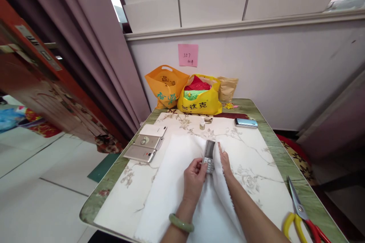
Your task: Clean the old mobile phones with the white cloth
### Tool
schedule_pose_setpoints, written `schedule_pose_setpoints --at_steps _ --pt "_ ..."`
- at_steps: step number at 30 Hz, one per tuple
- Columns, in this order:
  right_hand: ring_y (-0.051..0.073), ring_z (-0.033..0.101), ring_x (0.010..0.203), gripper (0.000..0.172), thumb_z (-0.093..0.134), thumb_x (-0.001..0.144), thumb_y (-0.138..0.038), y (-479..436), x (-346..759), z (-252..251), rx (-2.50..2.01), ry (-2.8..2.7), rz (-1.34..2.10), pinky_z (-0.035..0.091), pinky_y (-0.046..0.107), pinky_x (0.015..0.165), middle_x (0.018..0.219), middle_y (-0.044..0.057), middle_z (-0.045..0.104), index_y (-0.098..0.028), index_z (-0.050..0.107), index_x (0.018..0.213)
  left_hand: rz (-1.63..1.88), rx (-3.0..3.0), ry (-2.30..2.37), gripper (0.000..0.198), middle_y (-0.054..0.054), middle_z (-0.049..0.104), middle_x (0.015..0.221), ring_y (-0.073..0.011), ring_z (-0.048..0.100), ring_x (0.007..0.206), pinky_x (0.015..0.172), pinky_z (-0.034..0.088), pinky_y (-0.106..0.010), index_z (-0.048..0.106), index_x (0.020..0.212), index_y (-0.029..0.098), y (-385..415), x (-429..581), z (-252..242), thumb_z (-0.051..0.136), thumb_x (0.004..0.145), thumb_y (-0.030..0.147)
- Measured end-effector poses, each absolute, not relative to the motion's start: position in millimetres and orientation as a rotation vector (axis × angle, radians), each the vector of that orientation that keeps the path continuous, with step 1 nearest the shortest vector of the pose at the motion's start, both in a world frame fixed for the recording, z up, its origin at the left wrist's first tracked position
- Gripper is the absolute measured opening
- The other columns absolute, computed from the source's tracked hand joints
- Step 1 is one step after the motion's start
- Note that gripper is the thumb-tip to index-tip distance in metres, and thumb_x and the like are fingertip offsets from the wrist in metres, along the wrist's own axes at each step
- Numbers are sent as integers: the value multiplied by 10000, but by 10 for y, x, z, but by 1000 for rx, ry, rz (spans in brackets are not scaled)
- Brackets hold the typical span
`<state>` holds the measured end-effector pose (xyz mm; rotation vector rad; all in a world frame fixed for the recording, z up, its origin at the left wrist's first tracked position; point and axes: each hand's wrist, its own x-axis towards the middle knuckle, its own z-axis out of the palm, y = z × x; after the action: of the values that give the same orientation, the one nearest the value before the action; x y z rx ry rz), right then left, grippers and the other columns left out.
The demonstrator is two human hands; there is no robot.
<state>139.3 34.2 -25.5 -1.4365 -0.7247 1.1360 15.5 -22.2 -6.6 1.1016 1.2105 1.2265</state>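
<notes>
A silver keypad phone [209, 150] stands tilted over a white cloth [176, 182], its screen and keys facing me. My left hand [195, 178], below a green bangle, pinches the phone's lower left side between thumb and fingers. To the right of the phone, my right hand [225, 161] grips a raised fold of the cloth, its fingers partly hidden behind the fabric. The cloth's folded edge runs close along the phone's right side. Three smartphones [146, 141] lie side by side at the left of the table.
A small bottle [202, 123] and a blue phone [246, 123] sit farther back. Orange [167, 87] and yellow [199, 100] bags stand against the wall beside a brown packet [228, 88]. Large scissors [300, 210] lie at the right edge of the table [273, 148].
</notes>
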Motion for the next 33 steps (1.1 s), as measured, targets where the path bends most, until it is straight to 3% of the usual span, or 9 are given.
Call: schedule_pose_setpoints --at_steps 3,8,14,22,25,29,31,33 --pt "96 258 384 602 565 629 -769 309 1376 -221 -1443 -713 1147 254 270 357 379 -68 259 -272 269 466 1147 1145 1200 269 51 512 537 -42 391 379 371 302 -172 638 831 164 -213 154 -84 670 764 422" --pt "115 363 403 564 516 727 -737 228 1270 -182 -1367 -905 1206 297 257 380 403 -37 385 -233 381 514 1167 1047 1161 303 65 495 500 -53 383 315 288 246 -169 577 843 167 -184 146 -152 621 795 463" --pt "122 440 484 487 504 825 -625 173 1175 -267 -1225 -1261 1198 355 236 457 507 -19 486 -184 513 619 1394 854 1152 332 52 566 571 -74 472 360 351 393 -189 547 933 172 -160 143 -142 625 799 466" --pt "146 489 614 378 584 803 -533 164 1183 -231 -1182 -1389 1116 411 241 571 648 1 556 -164 583 716 1467 789 1072 331 8 650 760 -107 602 548 448 444 -184 526 972 194 -184 111 -70 658 786 434" --pt "142 464 600 439 502 839 -575 195 1237 -264 -1218 -1354 1090 398 247 571 613 -6 517 -178 534 654 1407 840 1054 313 7 645 667 -110 577 500 431 427 -193 536 890 183 -204 110 -79 594 824 484" --pt "143 448 579 504 464 834 -622 217 1290 -289 -1309 -1356 1023 382 257 567 566 -6 493 -187 496 581 1352 829 1240 479 28 503 402 -78 402 307 320 277 -189 493 633 173 -210 118 -135 482 839 605" --pt "154 479 601 490 479 826 -618 196 1289 -254 -1285 -1372 1013 402 261 587 595 4 532 -180 532 615 1340 818 1306 510 31 470 369 -68 359 281 303 220 -195 464 575 178 -206 115 -151 488 827 621" --pt "165 522 640 421 568 782 -586 162 1276 -197 -1221 -1419 1051 431 263 615 674 13 596 -167 595 752 1369 799 1325 504 38 459 368 -75 371 290 310 237 -201 461 580 184 -199 106 -154 496 819 626"
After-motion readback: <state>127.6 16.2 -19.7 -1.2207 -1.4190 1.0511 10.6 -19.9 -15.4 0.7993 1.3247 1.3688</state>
